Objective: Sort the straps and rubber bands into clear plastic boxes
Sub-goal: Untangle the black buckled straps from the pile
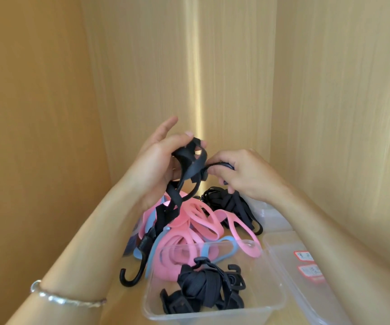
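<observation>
My left hand (158,160) grips a bunched black strap (190,158) held up above the pile. Its tail hangs down to a black hook (130,276) resting on the wooden surface. My right hand (238,172) pinches the other end of the same strap beside the left hand. Below lies a heap of pink rubber bands (196,226) with some blue bands (222,248) mixed in. More black straps (230,205) lie behind the heap. A clear plastic box (271,299) in front holds several folded black straps (203,287) with hooks.
A clear lid (290,252) with red-edged labels lies right of the box, and another clear box (269,216) sits behind it. Wooden walls close in at the left, back and right. A silver bracelet (65,299) is on my left wrist.
</observation>
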Available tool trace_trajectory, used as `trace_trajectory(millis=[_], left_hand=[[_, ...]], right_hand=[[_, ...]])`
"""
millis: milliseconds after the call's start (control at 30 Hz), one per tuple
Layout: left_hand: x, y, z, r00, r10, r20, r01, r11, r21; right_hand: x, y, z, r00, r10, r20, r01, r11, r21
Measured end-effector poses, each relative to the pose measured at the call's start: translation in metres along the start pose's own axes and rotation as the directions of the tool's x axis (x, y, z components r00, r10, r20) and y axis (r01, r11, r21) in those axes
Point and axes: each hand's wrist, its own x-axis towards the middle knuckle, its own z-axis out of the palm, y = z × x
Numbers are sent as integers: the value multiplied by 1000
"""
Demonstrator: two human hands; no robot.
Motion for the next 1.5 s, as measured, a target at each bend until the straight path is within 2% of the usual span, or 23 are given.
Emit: trace_trajectory(millis=[133,233,367,467,567,633,733,767,833,900,933,1000,1067,1133,1200,1300,1433,1500], left_hand=[[3,-2,-10,991,-122,-55,123,992,27],[5,-1,-20,984,-179,-24,180,974,140],[4,0,-31,987,-153,38,130,924,361],[0,0,-31,986,-100,133,39,916,399],[3,-2,-30,988,-53,148,-11,915,404],[5,-5,-32,982,-80,168,1,906,424],[7,-10,-31,984,-74,162,-15,871,490],[9,-12,-30,993,-25,118,-38,863,504],[12,-14,-26,990,124,-68,-78,880,468],[15,-10,-25,914,292,-283,-160,898,409],[14,-7,-23,868,370,-331,-220,884,412],[11,-2,-16,816,493,-302,-335,829,447],[6,0,-3,834,505,-223,-387,823,417],[2,-1,7,904,413,-112,-350,863,365],[1,-6,11,957,286,46,-281,878,387],[-1,-12,12,947,246,206,-316,831,458],[-2,-14,19,906,368,208,-422,768,482],[-4,-12,22,904,400,151,-424,791,441]], right_hand=[[-2,-3,-4,983,26,181,-41,996,82],[-5,-4,-10,941,27,336,-94,978,184],[-7,-6,-17,870,-57,489,-161,906,392],[-8,-8,-20,849,-128,513,-206,813,545],[-7,-7,-21,851,-178,495,-251,689,680],[-6,-6,-21,863,-215,458,-246,613,751],[-5,-7,-20,914,-192,358,-212,527,823],[-5,-8,-21,938,-161,308,-192,497,846],[-3,-10,-23,976,-78,201,-145,454,879],[-2,-11,-24,993,-2,119,-105,461,881],[-2,-12,-25,995,25,94,-95,480,872],[-2,-13,-25,996,55,73,-91,520,849],[-3,-15,-26,996,61,65,-88,552,829],[-3,-19,-27,997,57,50,-73,561,824],[-4,-24,-30,999,45,26,-46,557,829],[-6,-34,-36,1000,18,-7,-4,550,835],[-11,-48,-43,998,-62,-30,58,535,843],[-13,-56,-45,992,-104,-66,110,510,853]])
